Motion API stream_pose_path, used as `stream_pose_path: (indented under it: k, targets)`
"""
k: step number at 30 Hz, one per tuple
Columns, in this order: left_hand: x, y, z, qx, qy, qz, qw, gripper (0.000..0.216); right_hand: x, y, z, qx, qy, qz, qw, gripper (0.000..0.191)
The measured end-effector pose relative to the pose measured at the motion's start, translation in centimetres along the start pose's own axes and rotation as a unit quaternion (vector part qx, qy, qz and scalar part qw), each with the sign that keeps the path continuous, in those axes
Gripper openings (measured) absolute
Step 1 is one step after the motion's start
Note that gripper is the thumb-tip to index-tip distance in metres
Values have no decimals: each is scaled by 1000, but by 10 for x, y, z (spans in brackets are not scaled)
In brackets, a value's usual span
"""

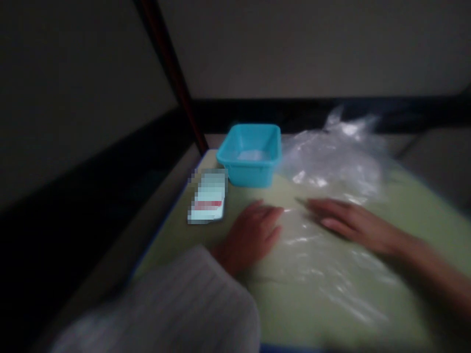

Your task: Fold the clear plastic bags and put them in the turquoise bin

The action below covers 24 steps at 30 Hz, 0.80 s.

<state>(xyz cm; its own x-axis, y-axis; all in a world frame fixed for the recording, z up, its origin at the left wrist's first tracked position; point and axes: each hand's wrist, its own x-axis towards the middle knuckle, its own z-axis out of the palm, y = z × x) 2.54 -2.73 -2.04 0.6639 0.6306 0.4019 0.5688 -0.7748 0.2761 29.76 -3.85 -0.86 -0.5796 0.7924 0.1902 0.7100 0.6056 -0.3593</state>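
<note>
My left hand (pixel 253 233) lies flat on the pale green table (pixel 415 215), its fingers stretched onto the edge of a clear plastic sheet (pixel 324 264). A white ribbed sleeve covers that arm. My right hand (pixel 349 220) rests palm down on the same plastic, fingers extended toward the left hand. The picture is dim and blurred. Neither hand grips anything that I can see.
A turquoise plastic tub (pixel 250 152) stands at the back of the table with something pale inside. A crumpled clear plastic bag (pixel 338 152) lies to its right. A small white card with a red stripe (pixel 209 196) lies near the left edge. A dark red pole (pixel 172 73) rises behind.
</note>
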Motion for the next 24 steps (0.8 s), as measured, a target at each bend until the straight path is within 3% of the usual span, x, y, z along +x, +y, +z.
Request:
stream_pose_path:
  k: [9,13,18,24]
  targets:
    - [0,-3,2,-21,-4,-43,999,36,2,4,11,1,-34,-3,999,57]
    - [-1,-2,1,-14,-24,-35,999,42,1,2,5,14,-19,1,1000,58]
    - [0,-2,1,24,2,-87,996,37,-4,6,-9,12,-5,44,999,50]
    - [0,-4,3,91,48,-30,994,27,-8,18,-14,-41,11,65,997,46]
